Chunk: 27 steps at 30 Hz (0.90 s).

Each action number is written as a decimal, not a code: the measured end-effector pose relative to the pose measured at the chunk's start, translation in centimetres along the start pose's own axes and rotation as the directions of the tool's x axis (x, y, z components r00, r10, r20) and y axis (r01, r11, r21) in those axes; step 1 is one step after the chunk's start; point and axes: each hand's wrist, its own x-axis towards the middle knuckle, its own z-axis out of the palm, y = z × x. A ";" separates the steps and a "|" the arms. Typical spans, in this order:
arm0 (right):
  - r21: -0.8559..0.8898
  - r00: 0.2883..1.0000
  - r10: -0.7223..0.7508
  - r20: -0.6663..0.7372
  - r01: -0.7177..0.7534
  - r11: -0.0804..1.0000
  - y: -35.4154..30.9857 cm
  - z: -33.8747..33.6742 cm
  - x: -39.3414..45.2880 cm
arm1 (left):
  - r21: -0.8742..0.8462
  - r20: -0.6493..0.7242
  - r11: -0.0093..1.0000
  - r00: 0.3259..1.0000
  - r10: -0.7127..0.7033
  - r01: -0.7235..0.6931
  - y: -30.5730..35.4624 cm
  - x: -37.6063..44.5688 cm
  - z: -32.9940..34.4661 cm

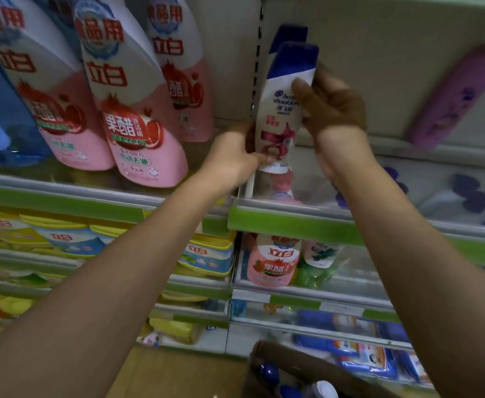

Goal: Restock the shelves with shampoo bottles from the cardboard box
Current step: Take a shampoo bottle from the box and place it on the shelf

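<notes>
You're gripping a white shampoo bottle point(281, 110) with a blue cap and red swirl, your left hand point(235, 159) wrapping its base. Your right hand point(330, 107) is curling around its upper half.

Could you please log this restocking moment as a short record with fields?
held item: white shampoo bottle with blue cap, upright, bottom at the shelf edge
left hand: grips the bottle's lower part
right hand: holds its upper part from the right side
behind it: second blue-capped bottle
shelf: top shelf with green price rail
neighbours: pink-and-white detergent pouches to the left
supply: brown cardboard box below, blue caps showing inside
</notes>
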 end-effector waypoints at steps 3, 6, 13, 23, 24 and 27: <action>-0.022 1.000 0.011 -0.016 -0.011 1.000 0.5 -0.3 1.4 | 0.030 -0.002 0.999 1.000 0.031 -0.031 -0.8 1.6 0.3; -0.028 1.000 0.007 0.002 -0.007 1.000 1.3 -0.7 2.5 | -0.022 0.009 1.000 1.000 0.016 -0.016 -0.8 3.0 0.7; -0.077 0.993 -0.067 0.098 0.075 0.994 2.5 -1.5 4.7 | -0.048 -0.029 0.998 0.999 0.037 -0.039 -1.1 4.8 1.2; -0.144 0.997 -0.061 0.047 0.068 0.987 3.0 -1.3 6.5 | -0.041 -0.021 0.995 0.996 0.086 -0.087 -1.5 6.3 1.2; -0.152 0.997 -0.062 0.045 0.068 0.986 3.0 -1.3 6.6 | -0.045 -0.018 0.995 0.996 0.090 -0.091 -1.6 6.3 1.2; -0.174 0.997 -0.058 0.046 0.065 0.983 3.1 -1.4 6.7 | -0.037 -0.009 0.995 0.995 0.095 -0.095 -1.6 6.4 1.1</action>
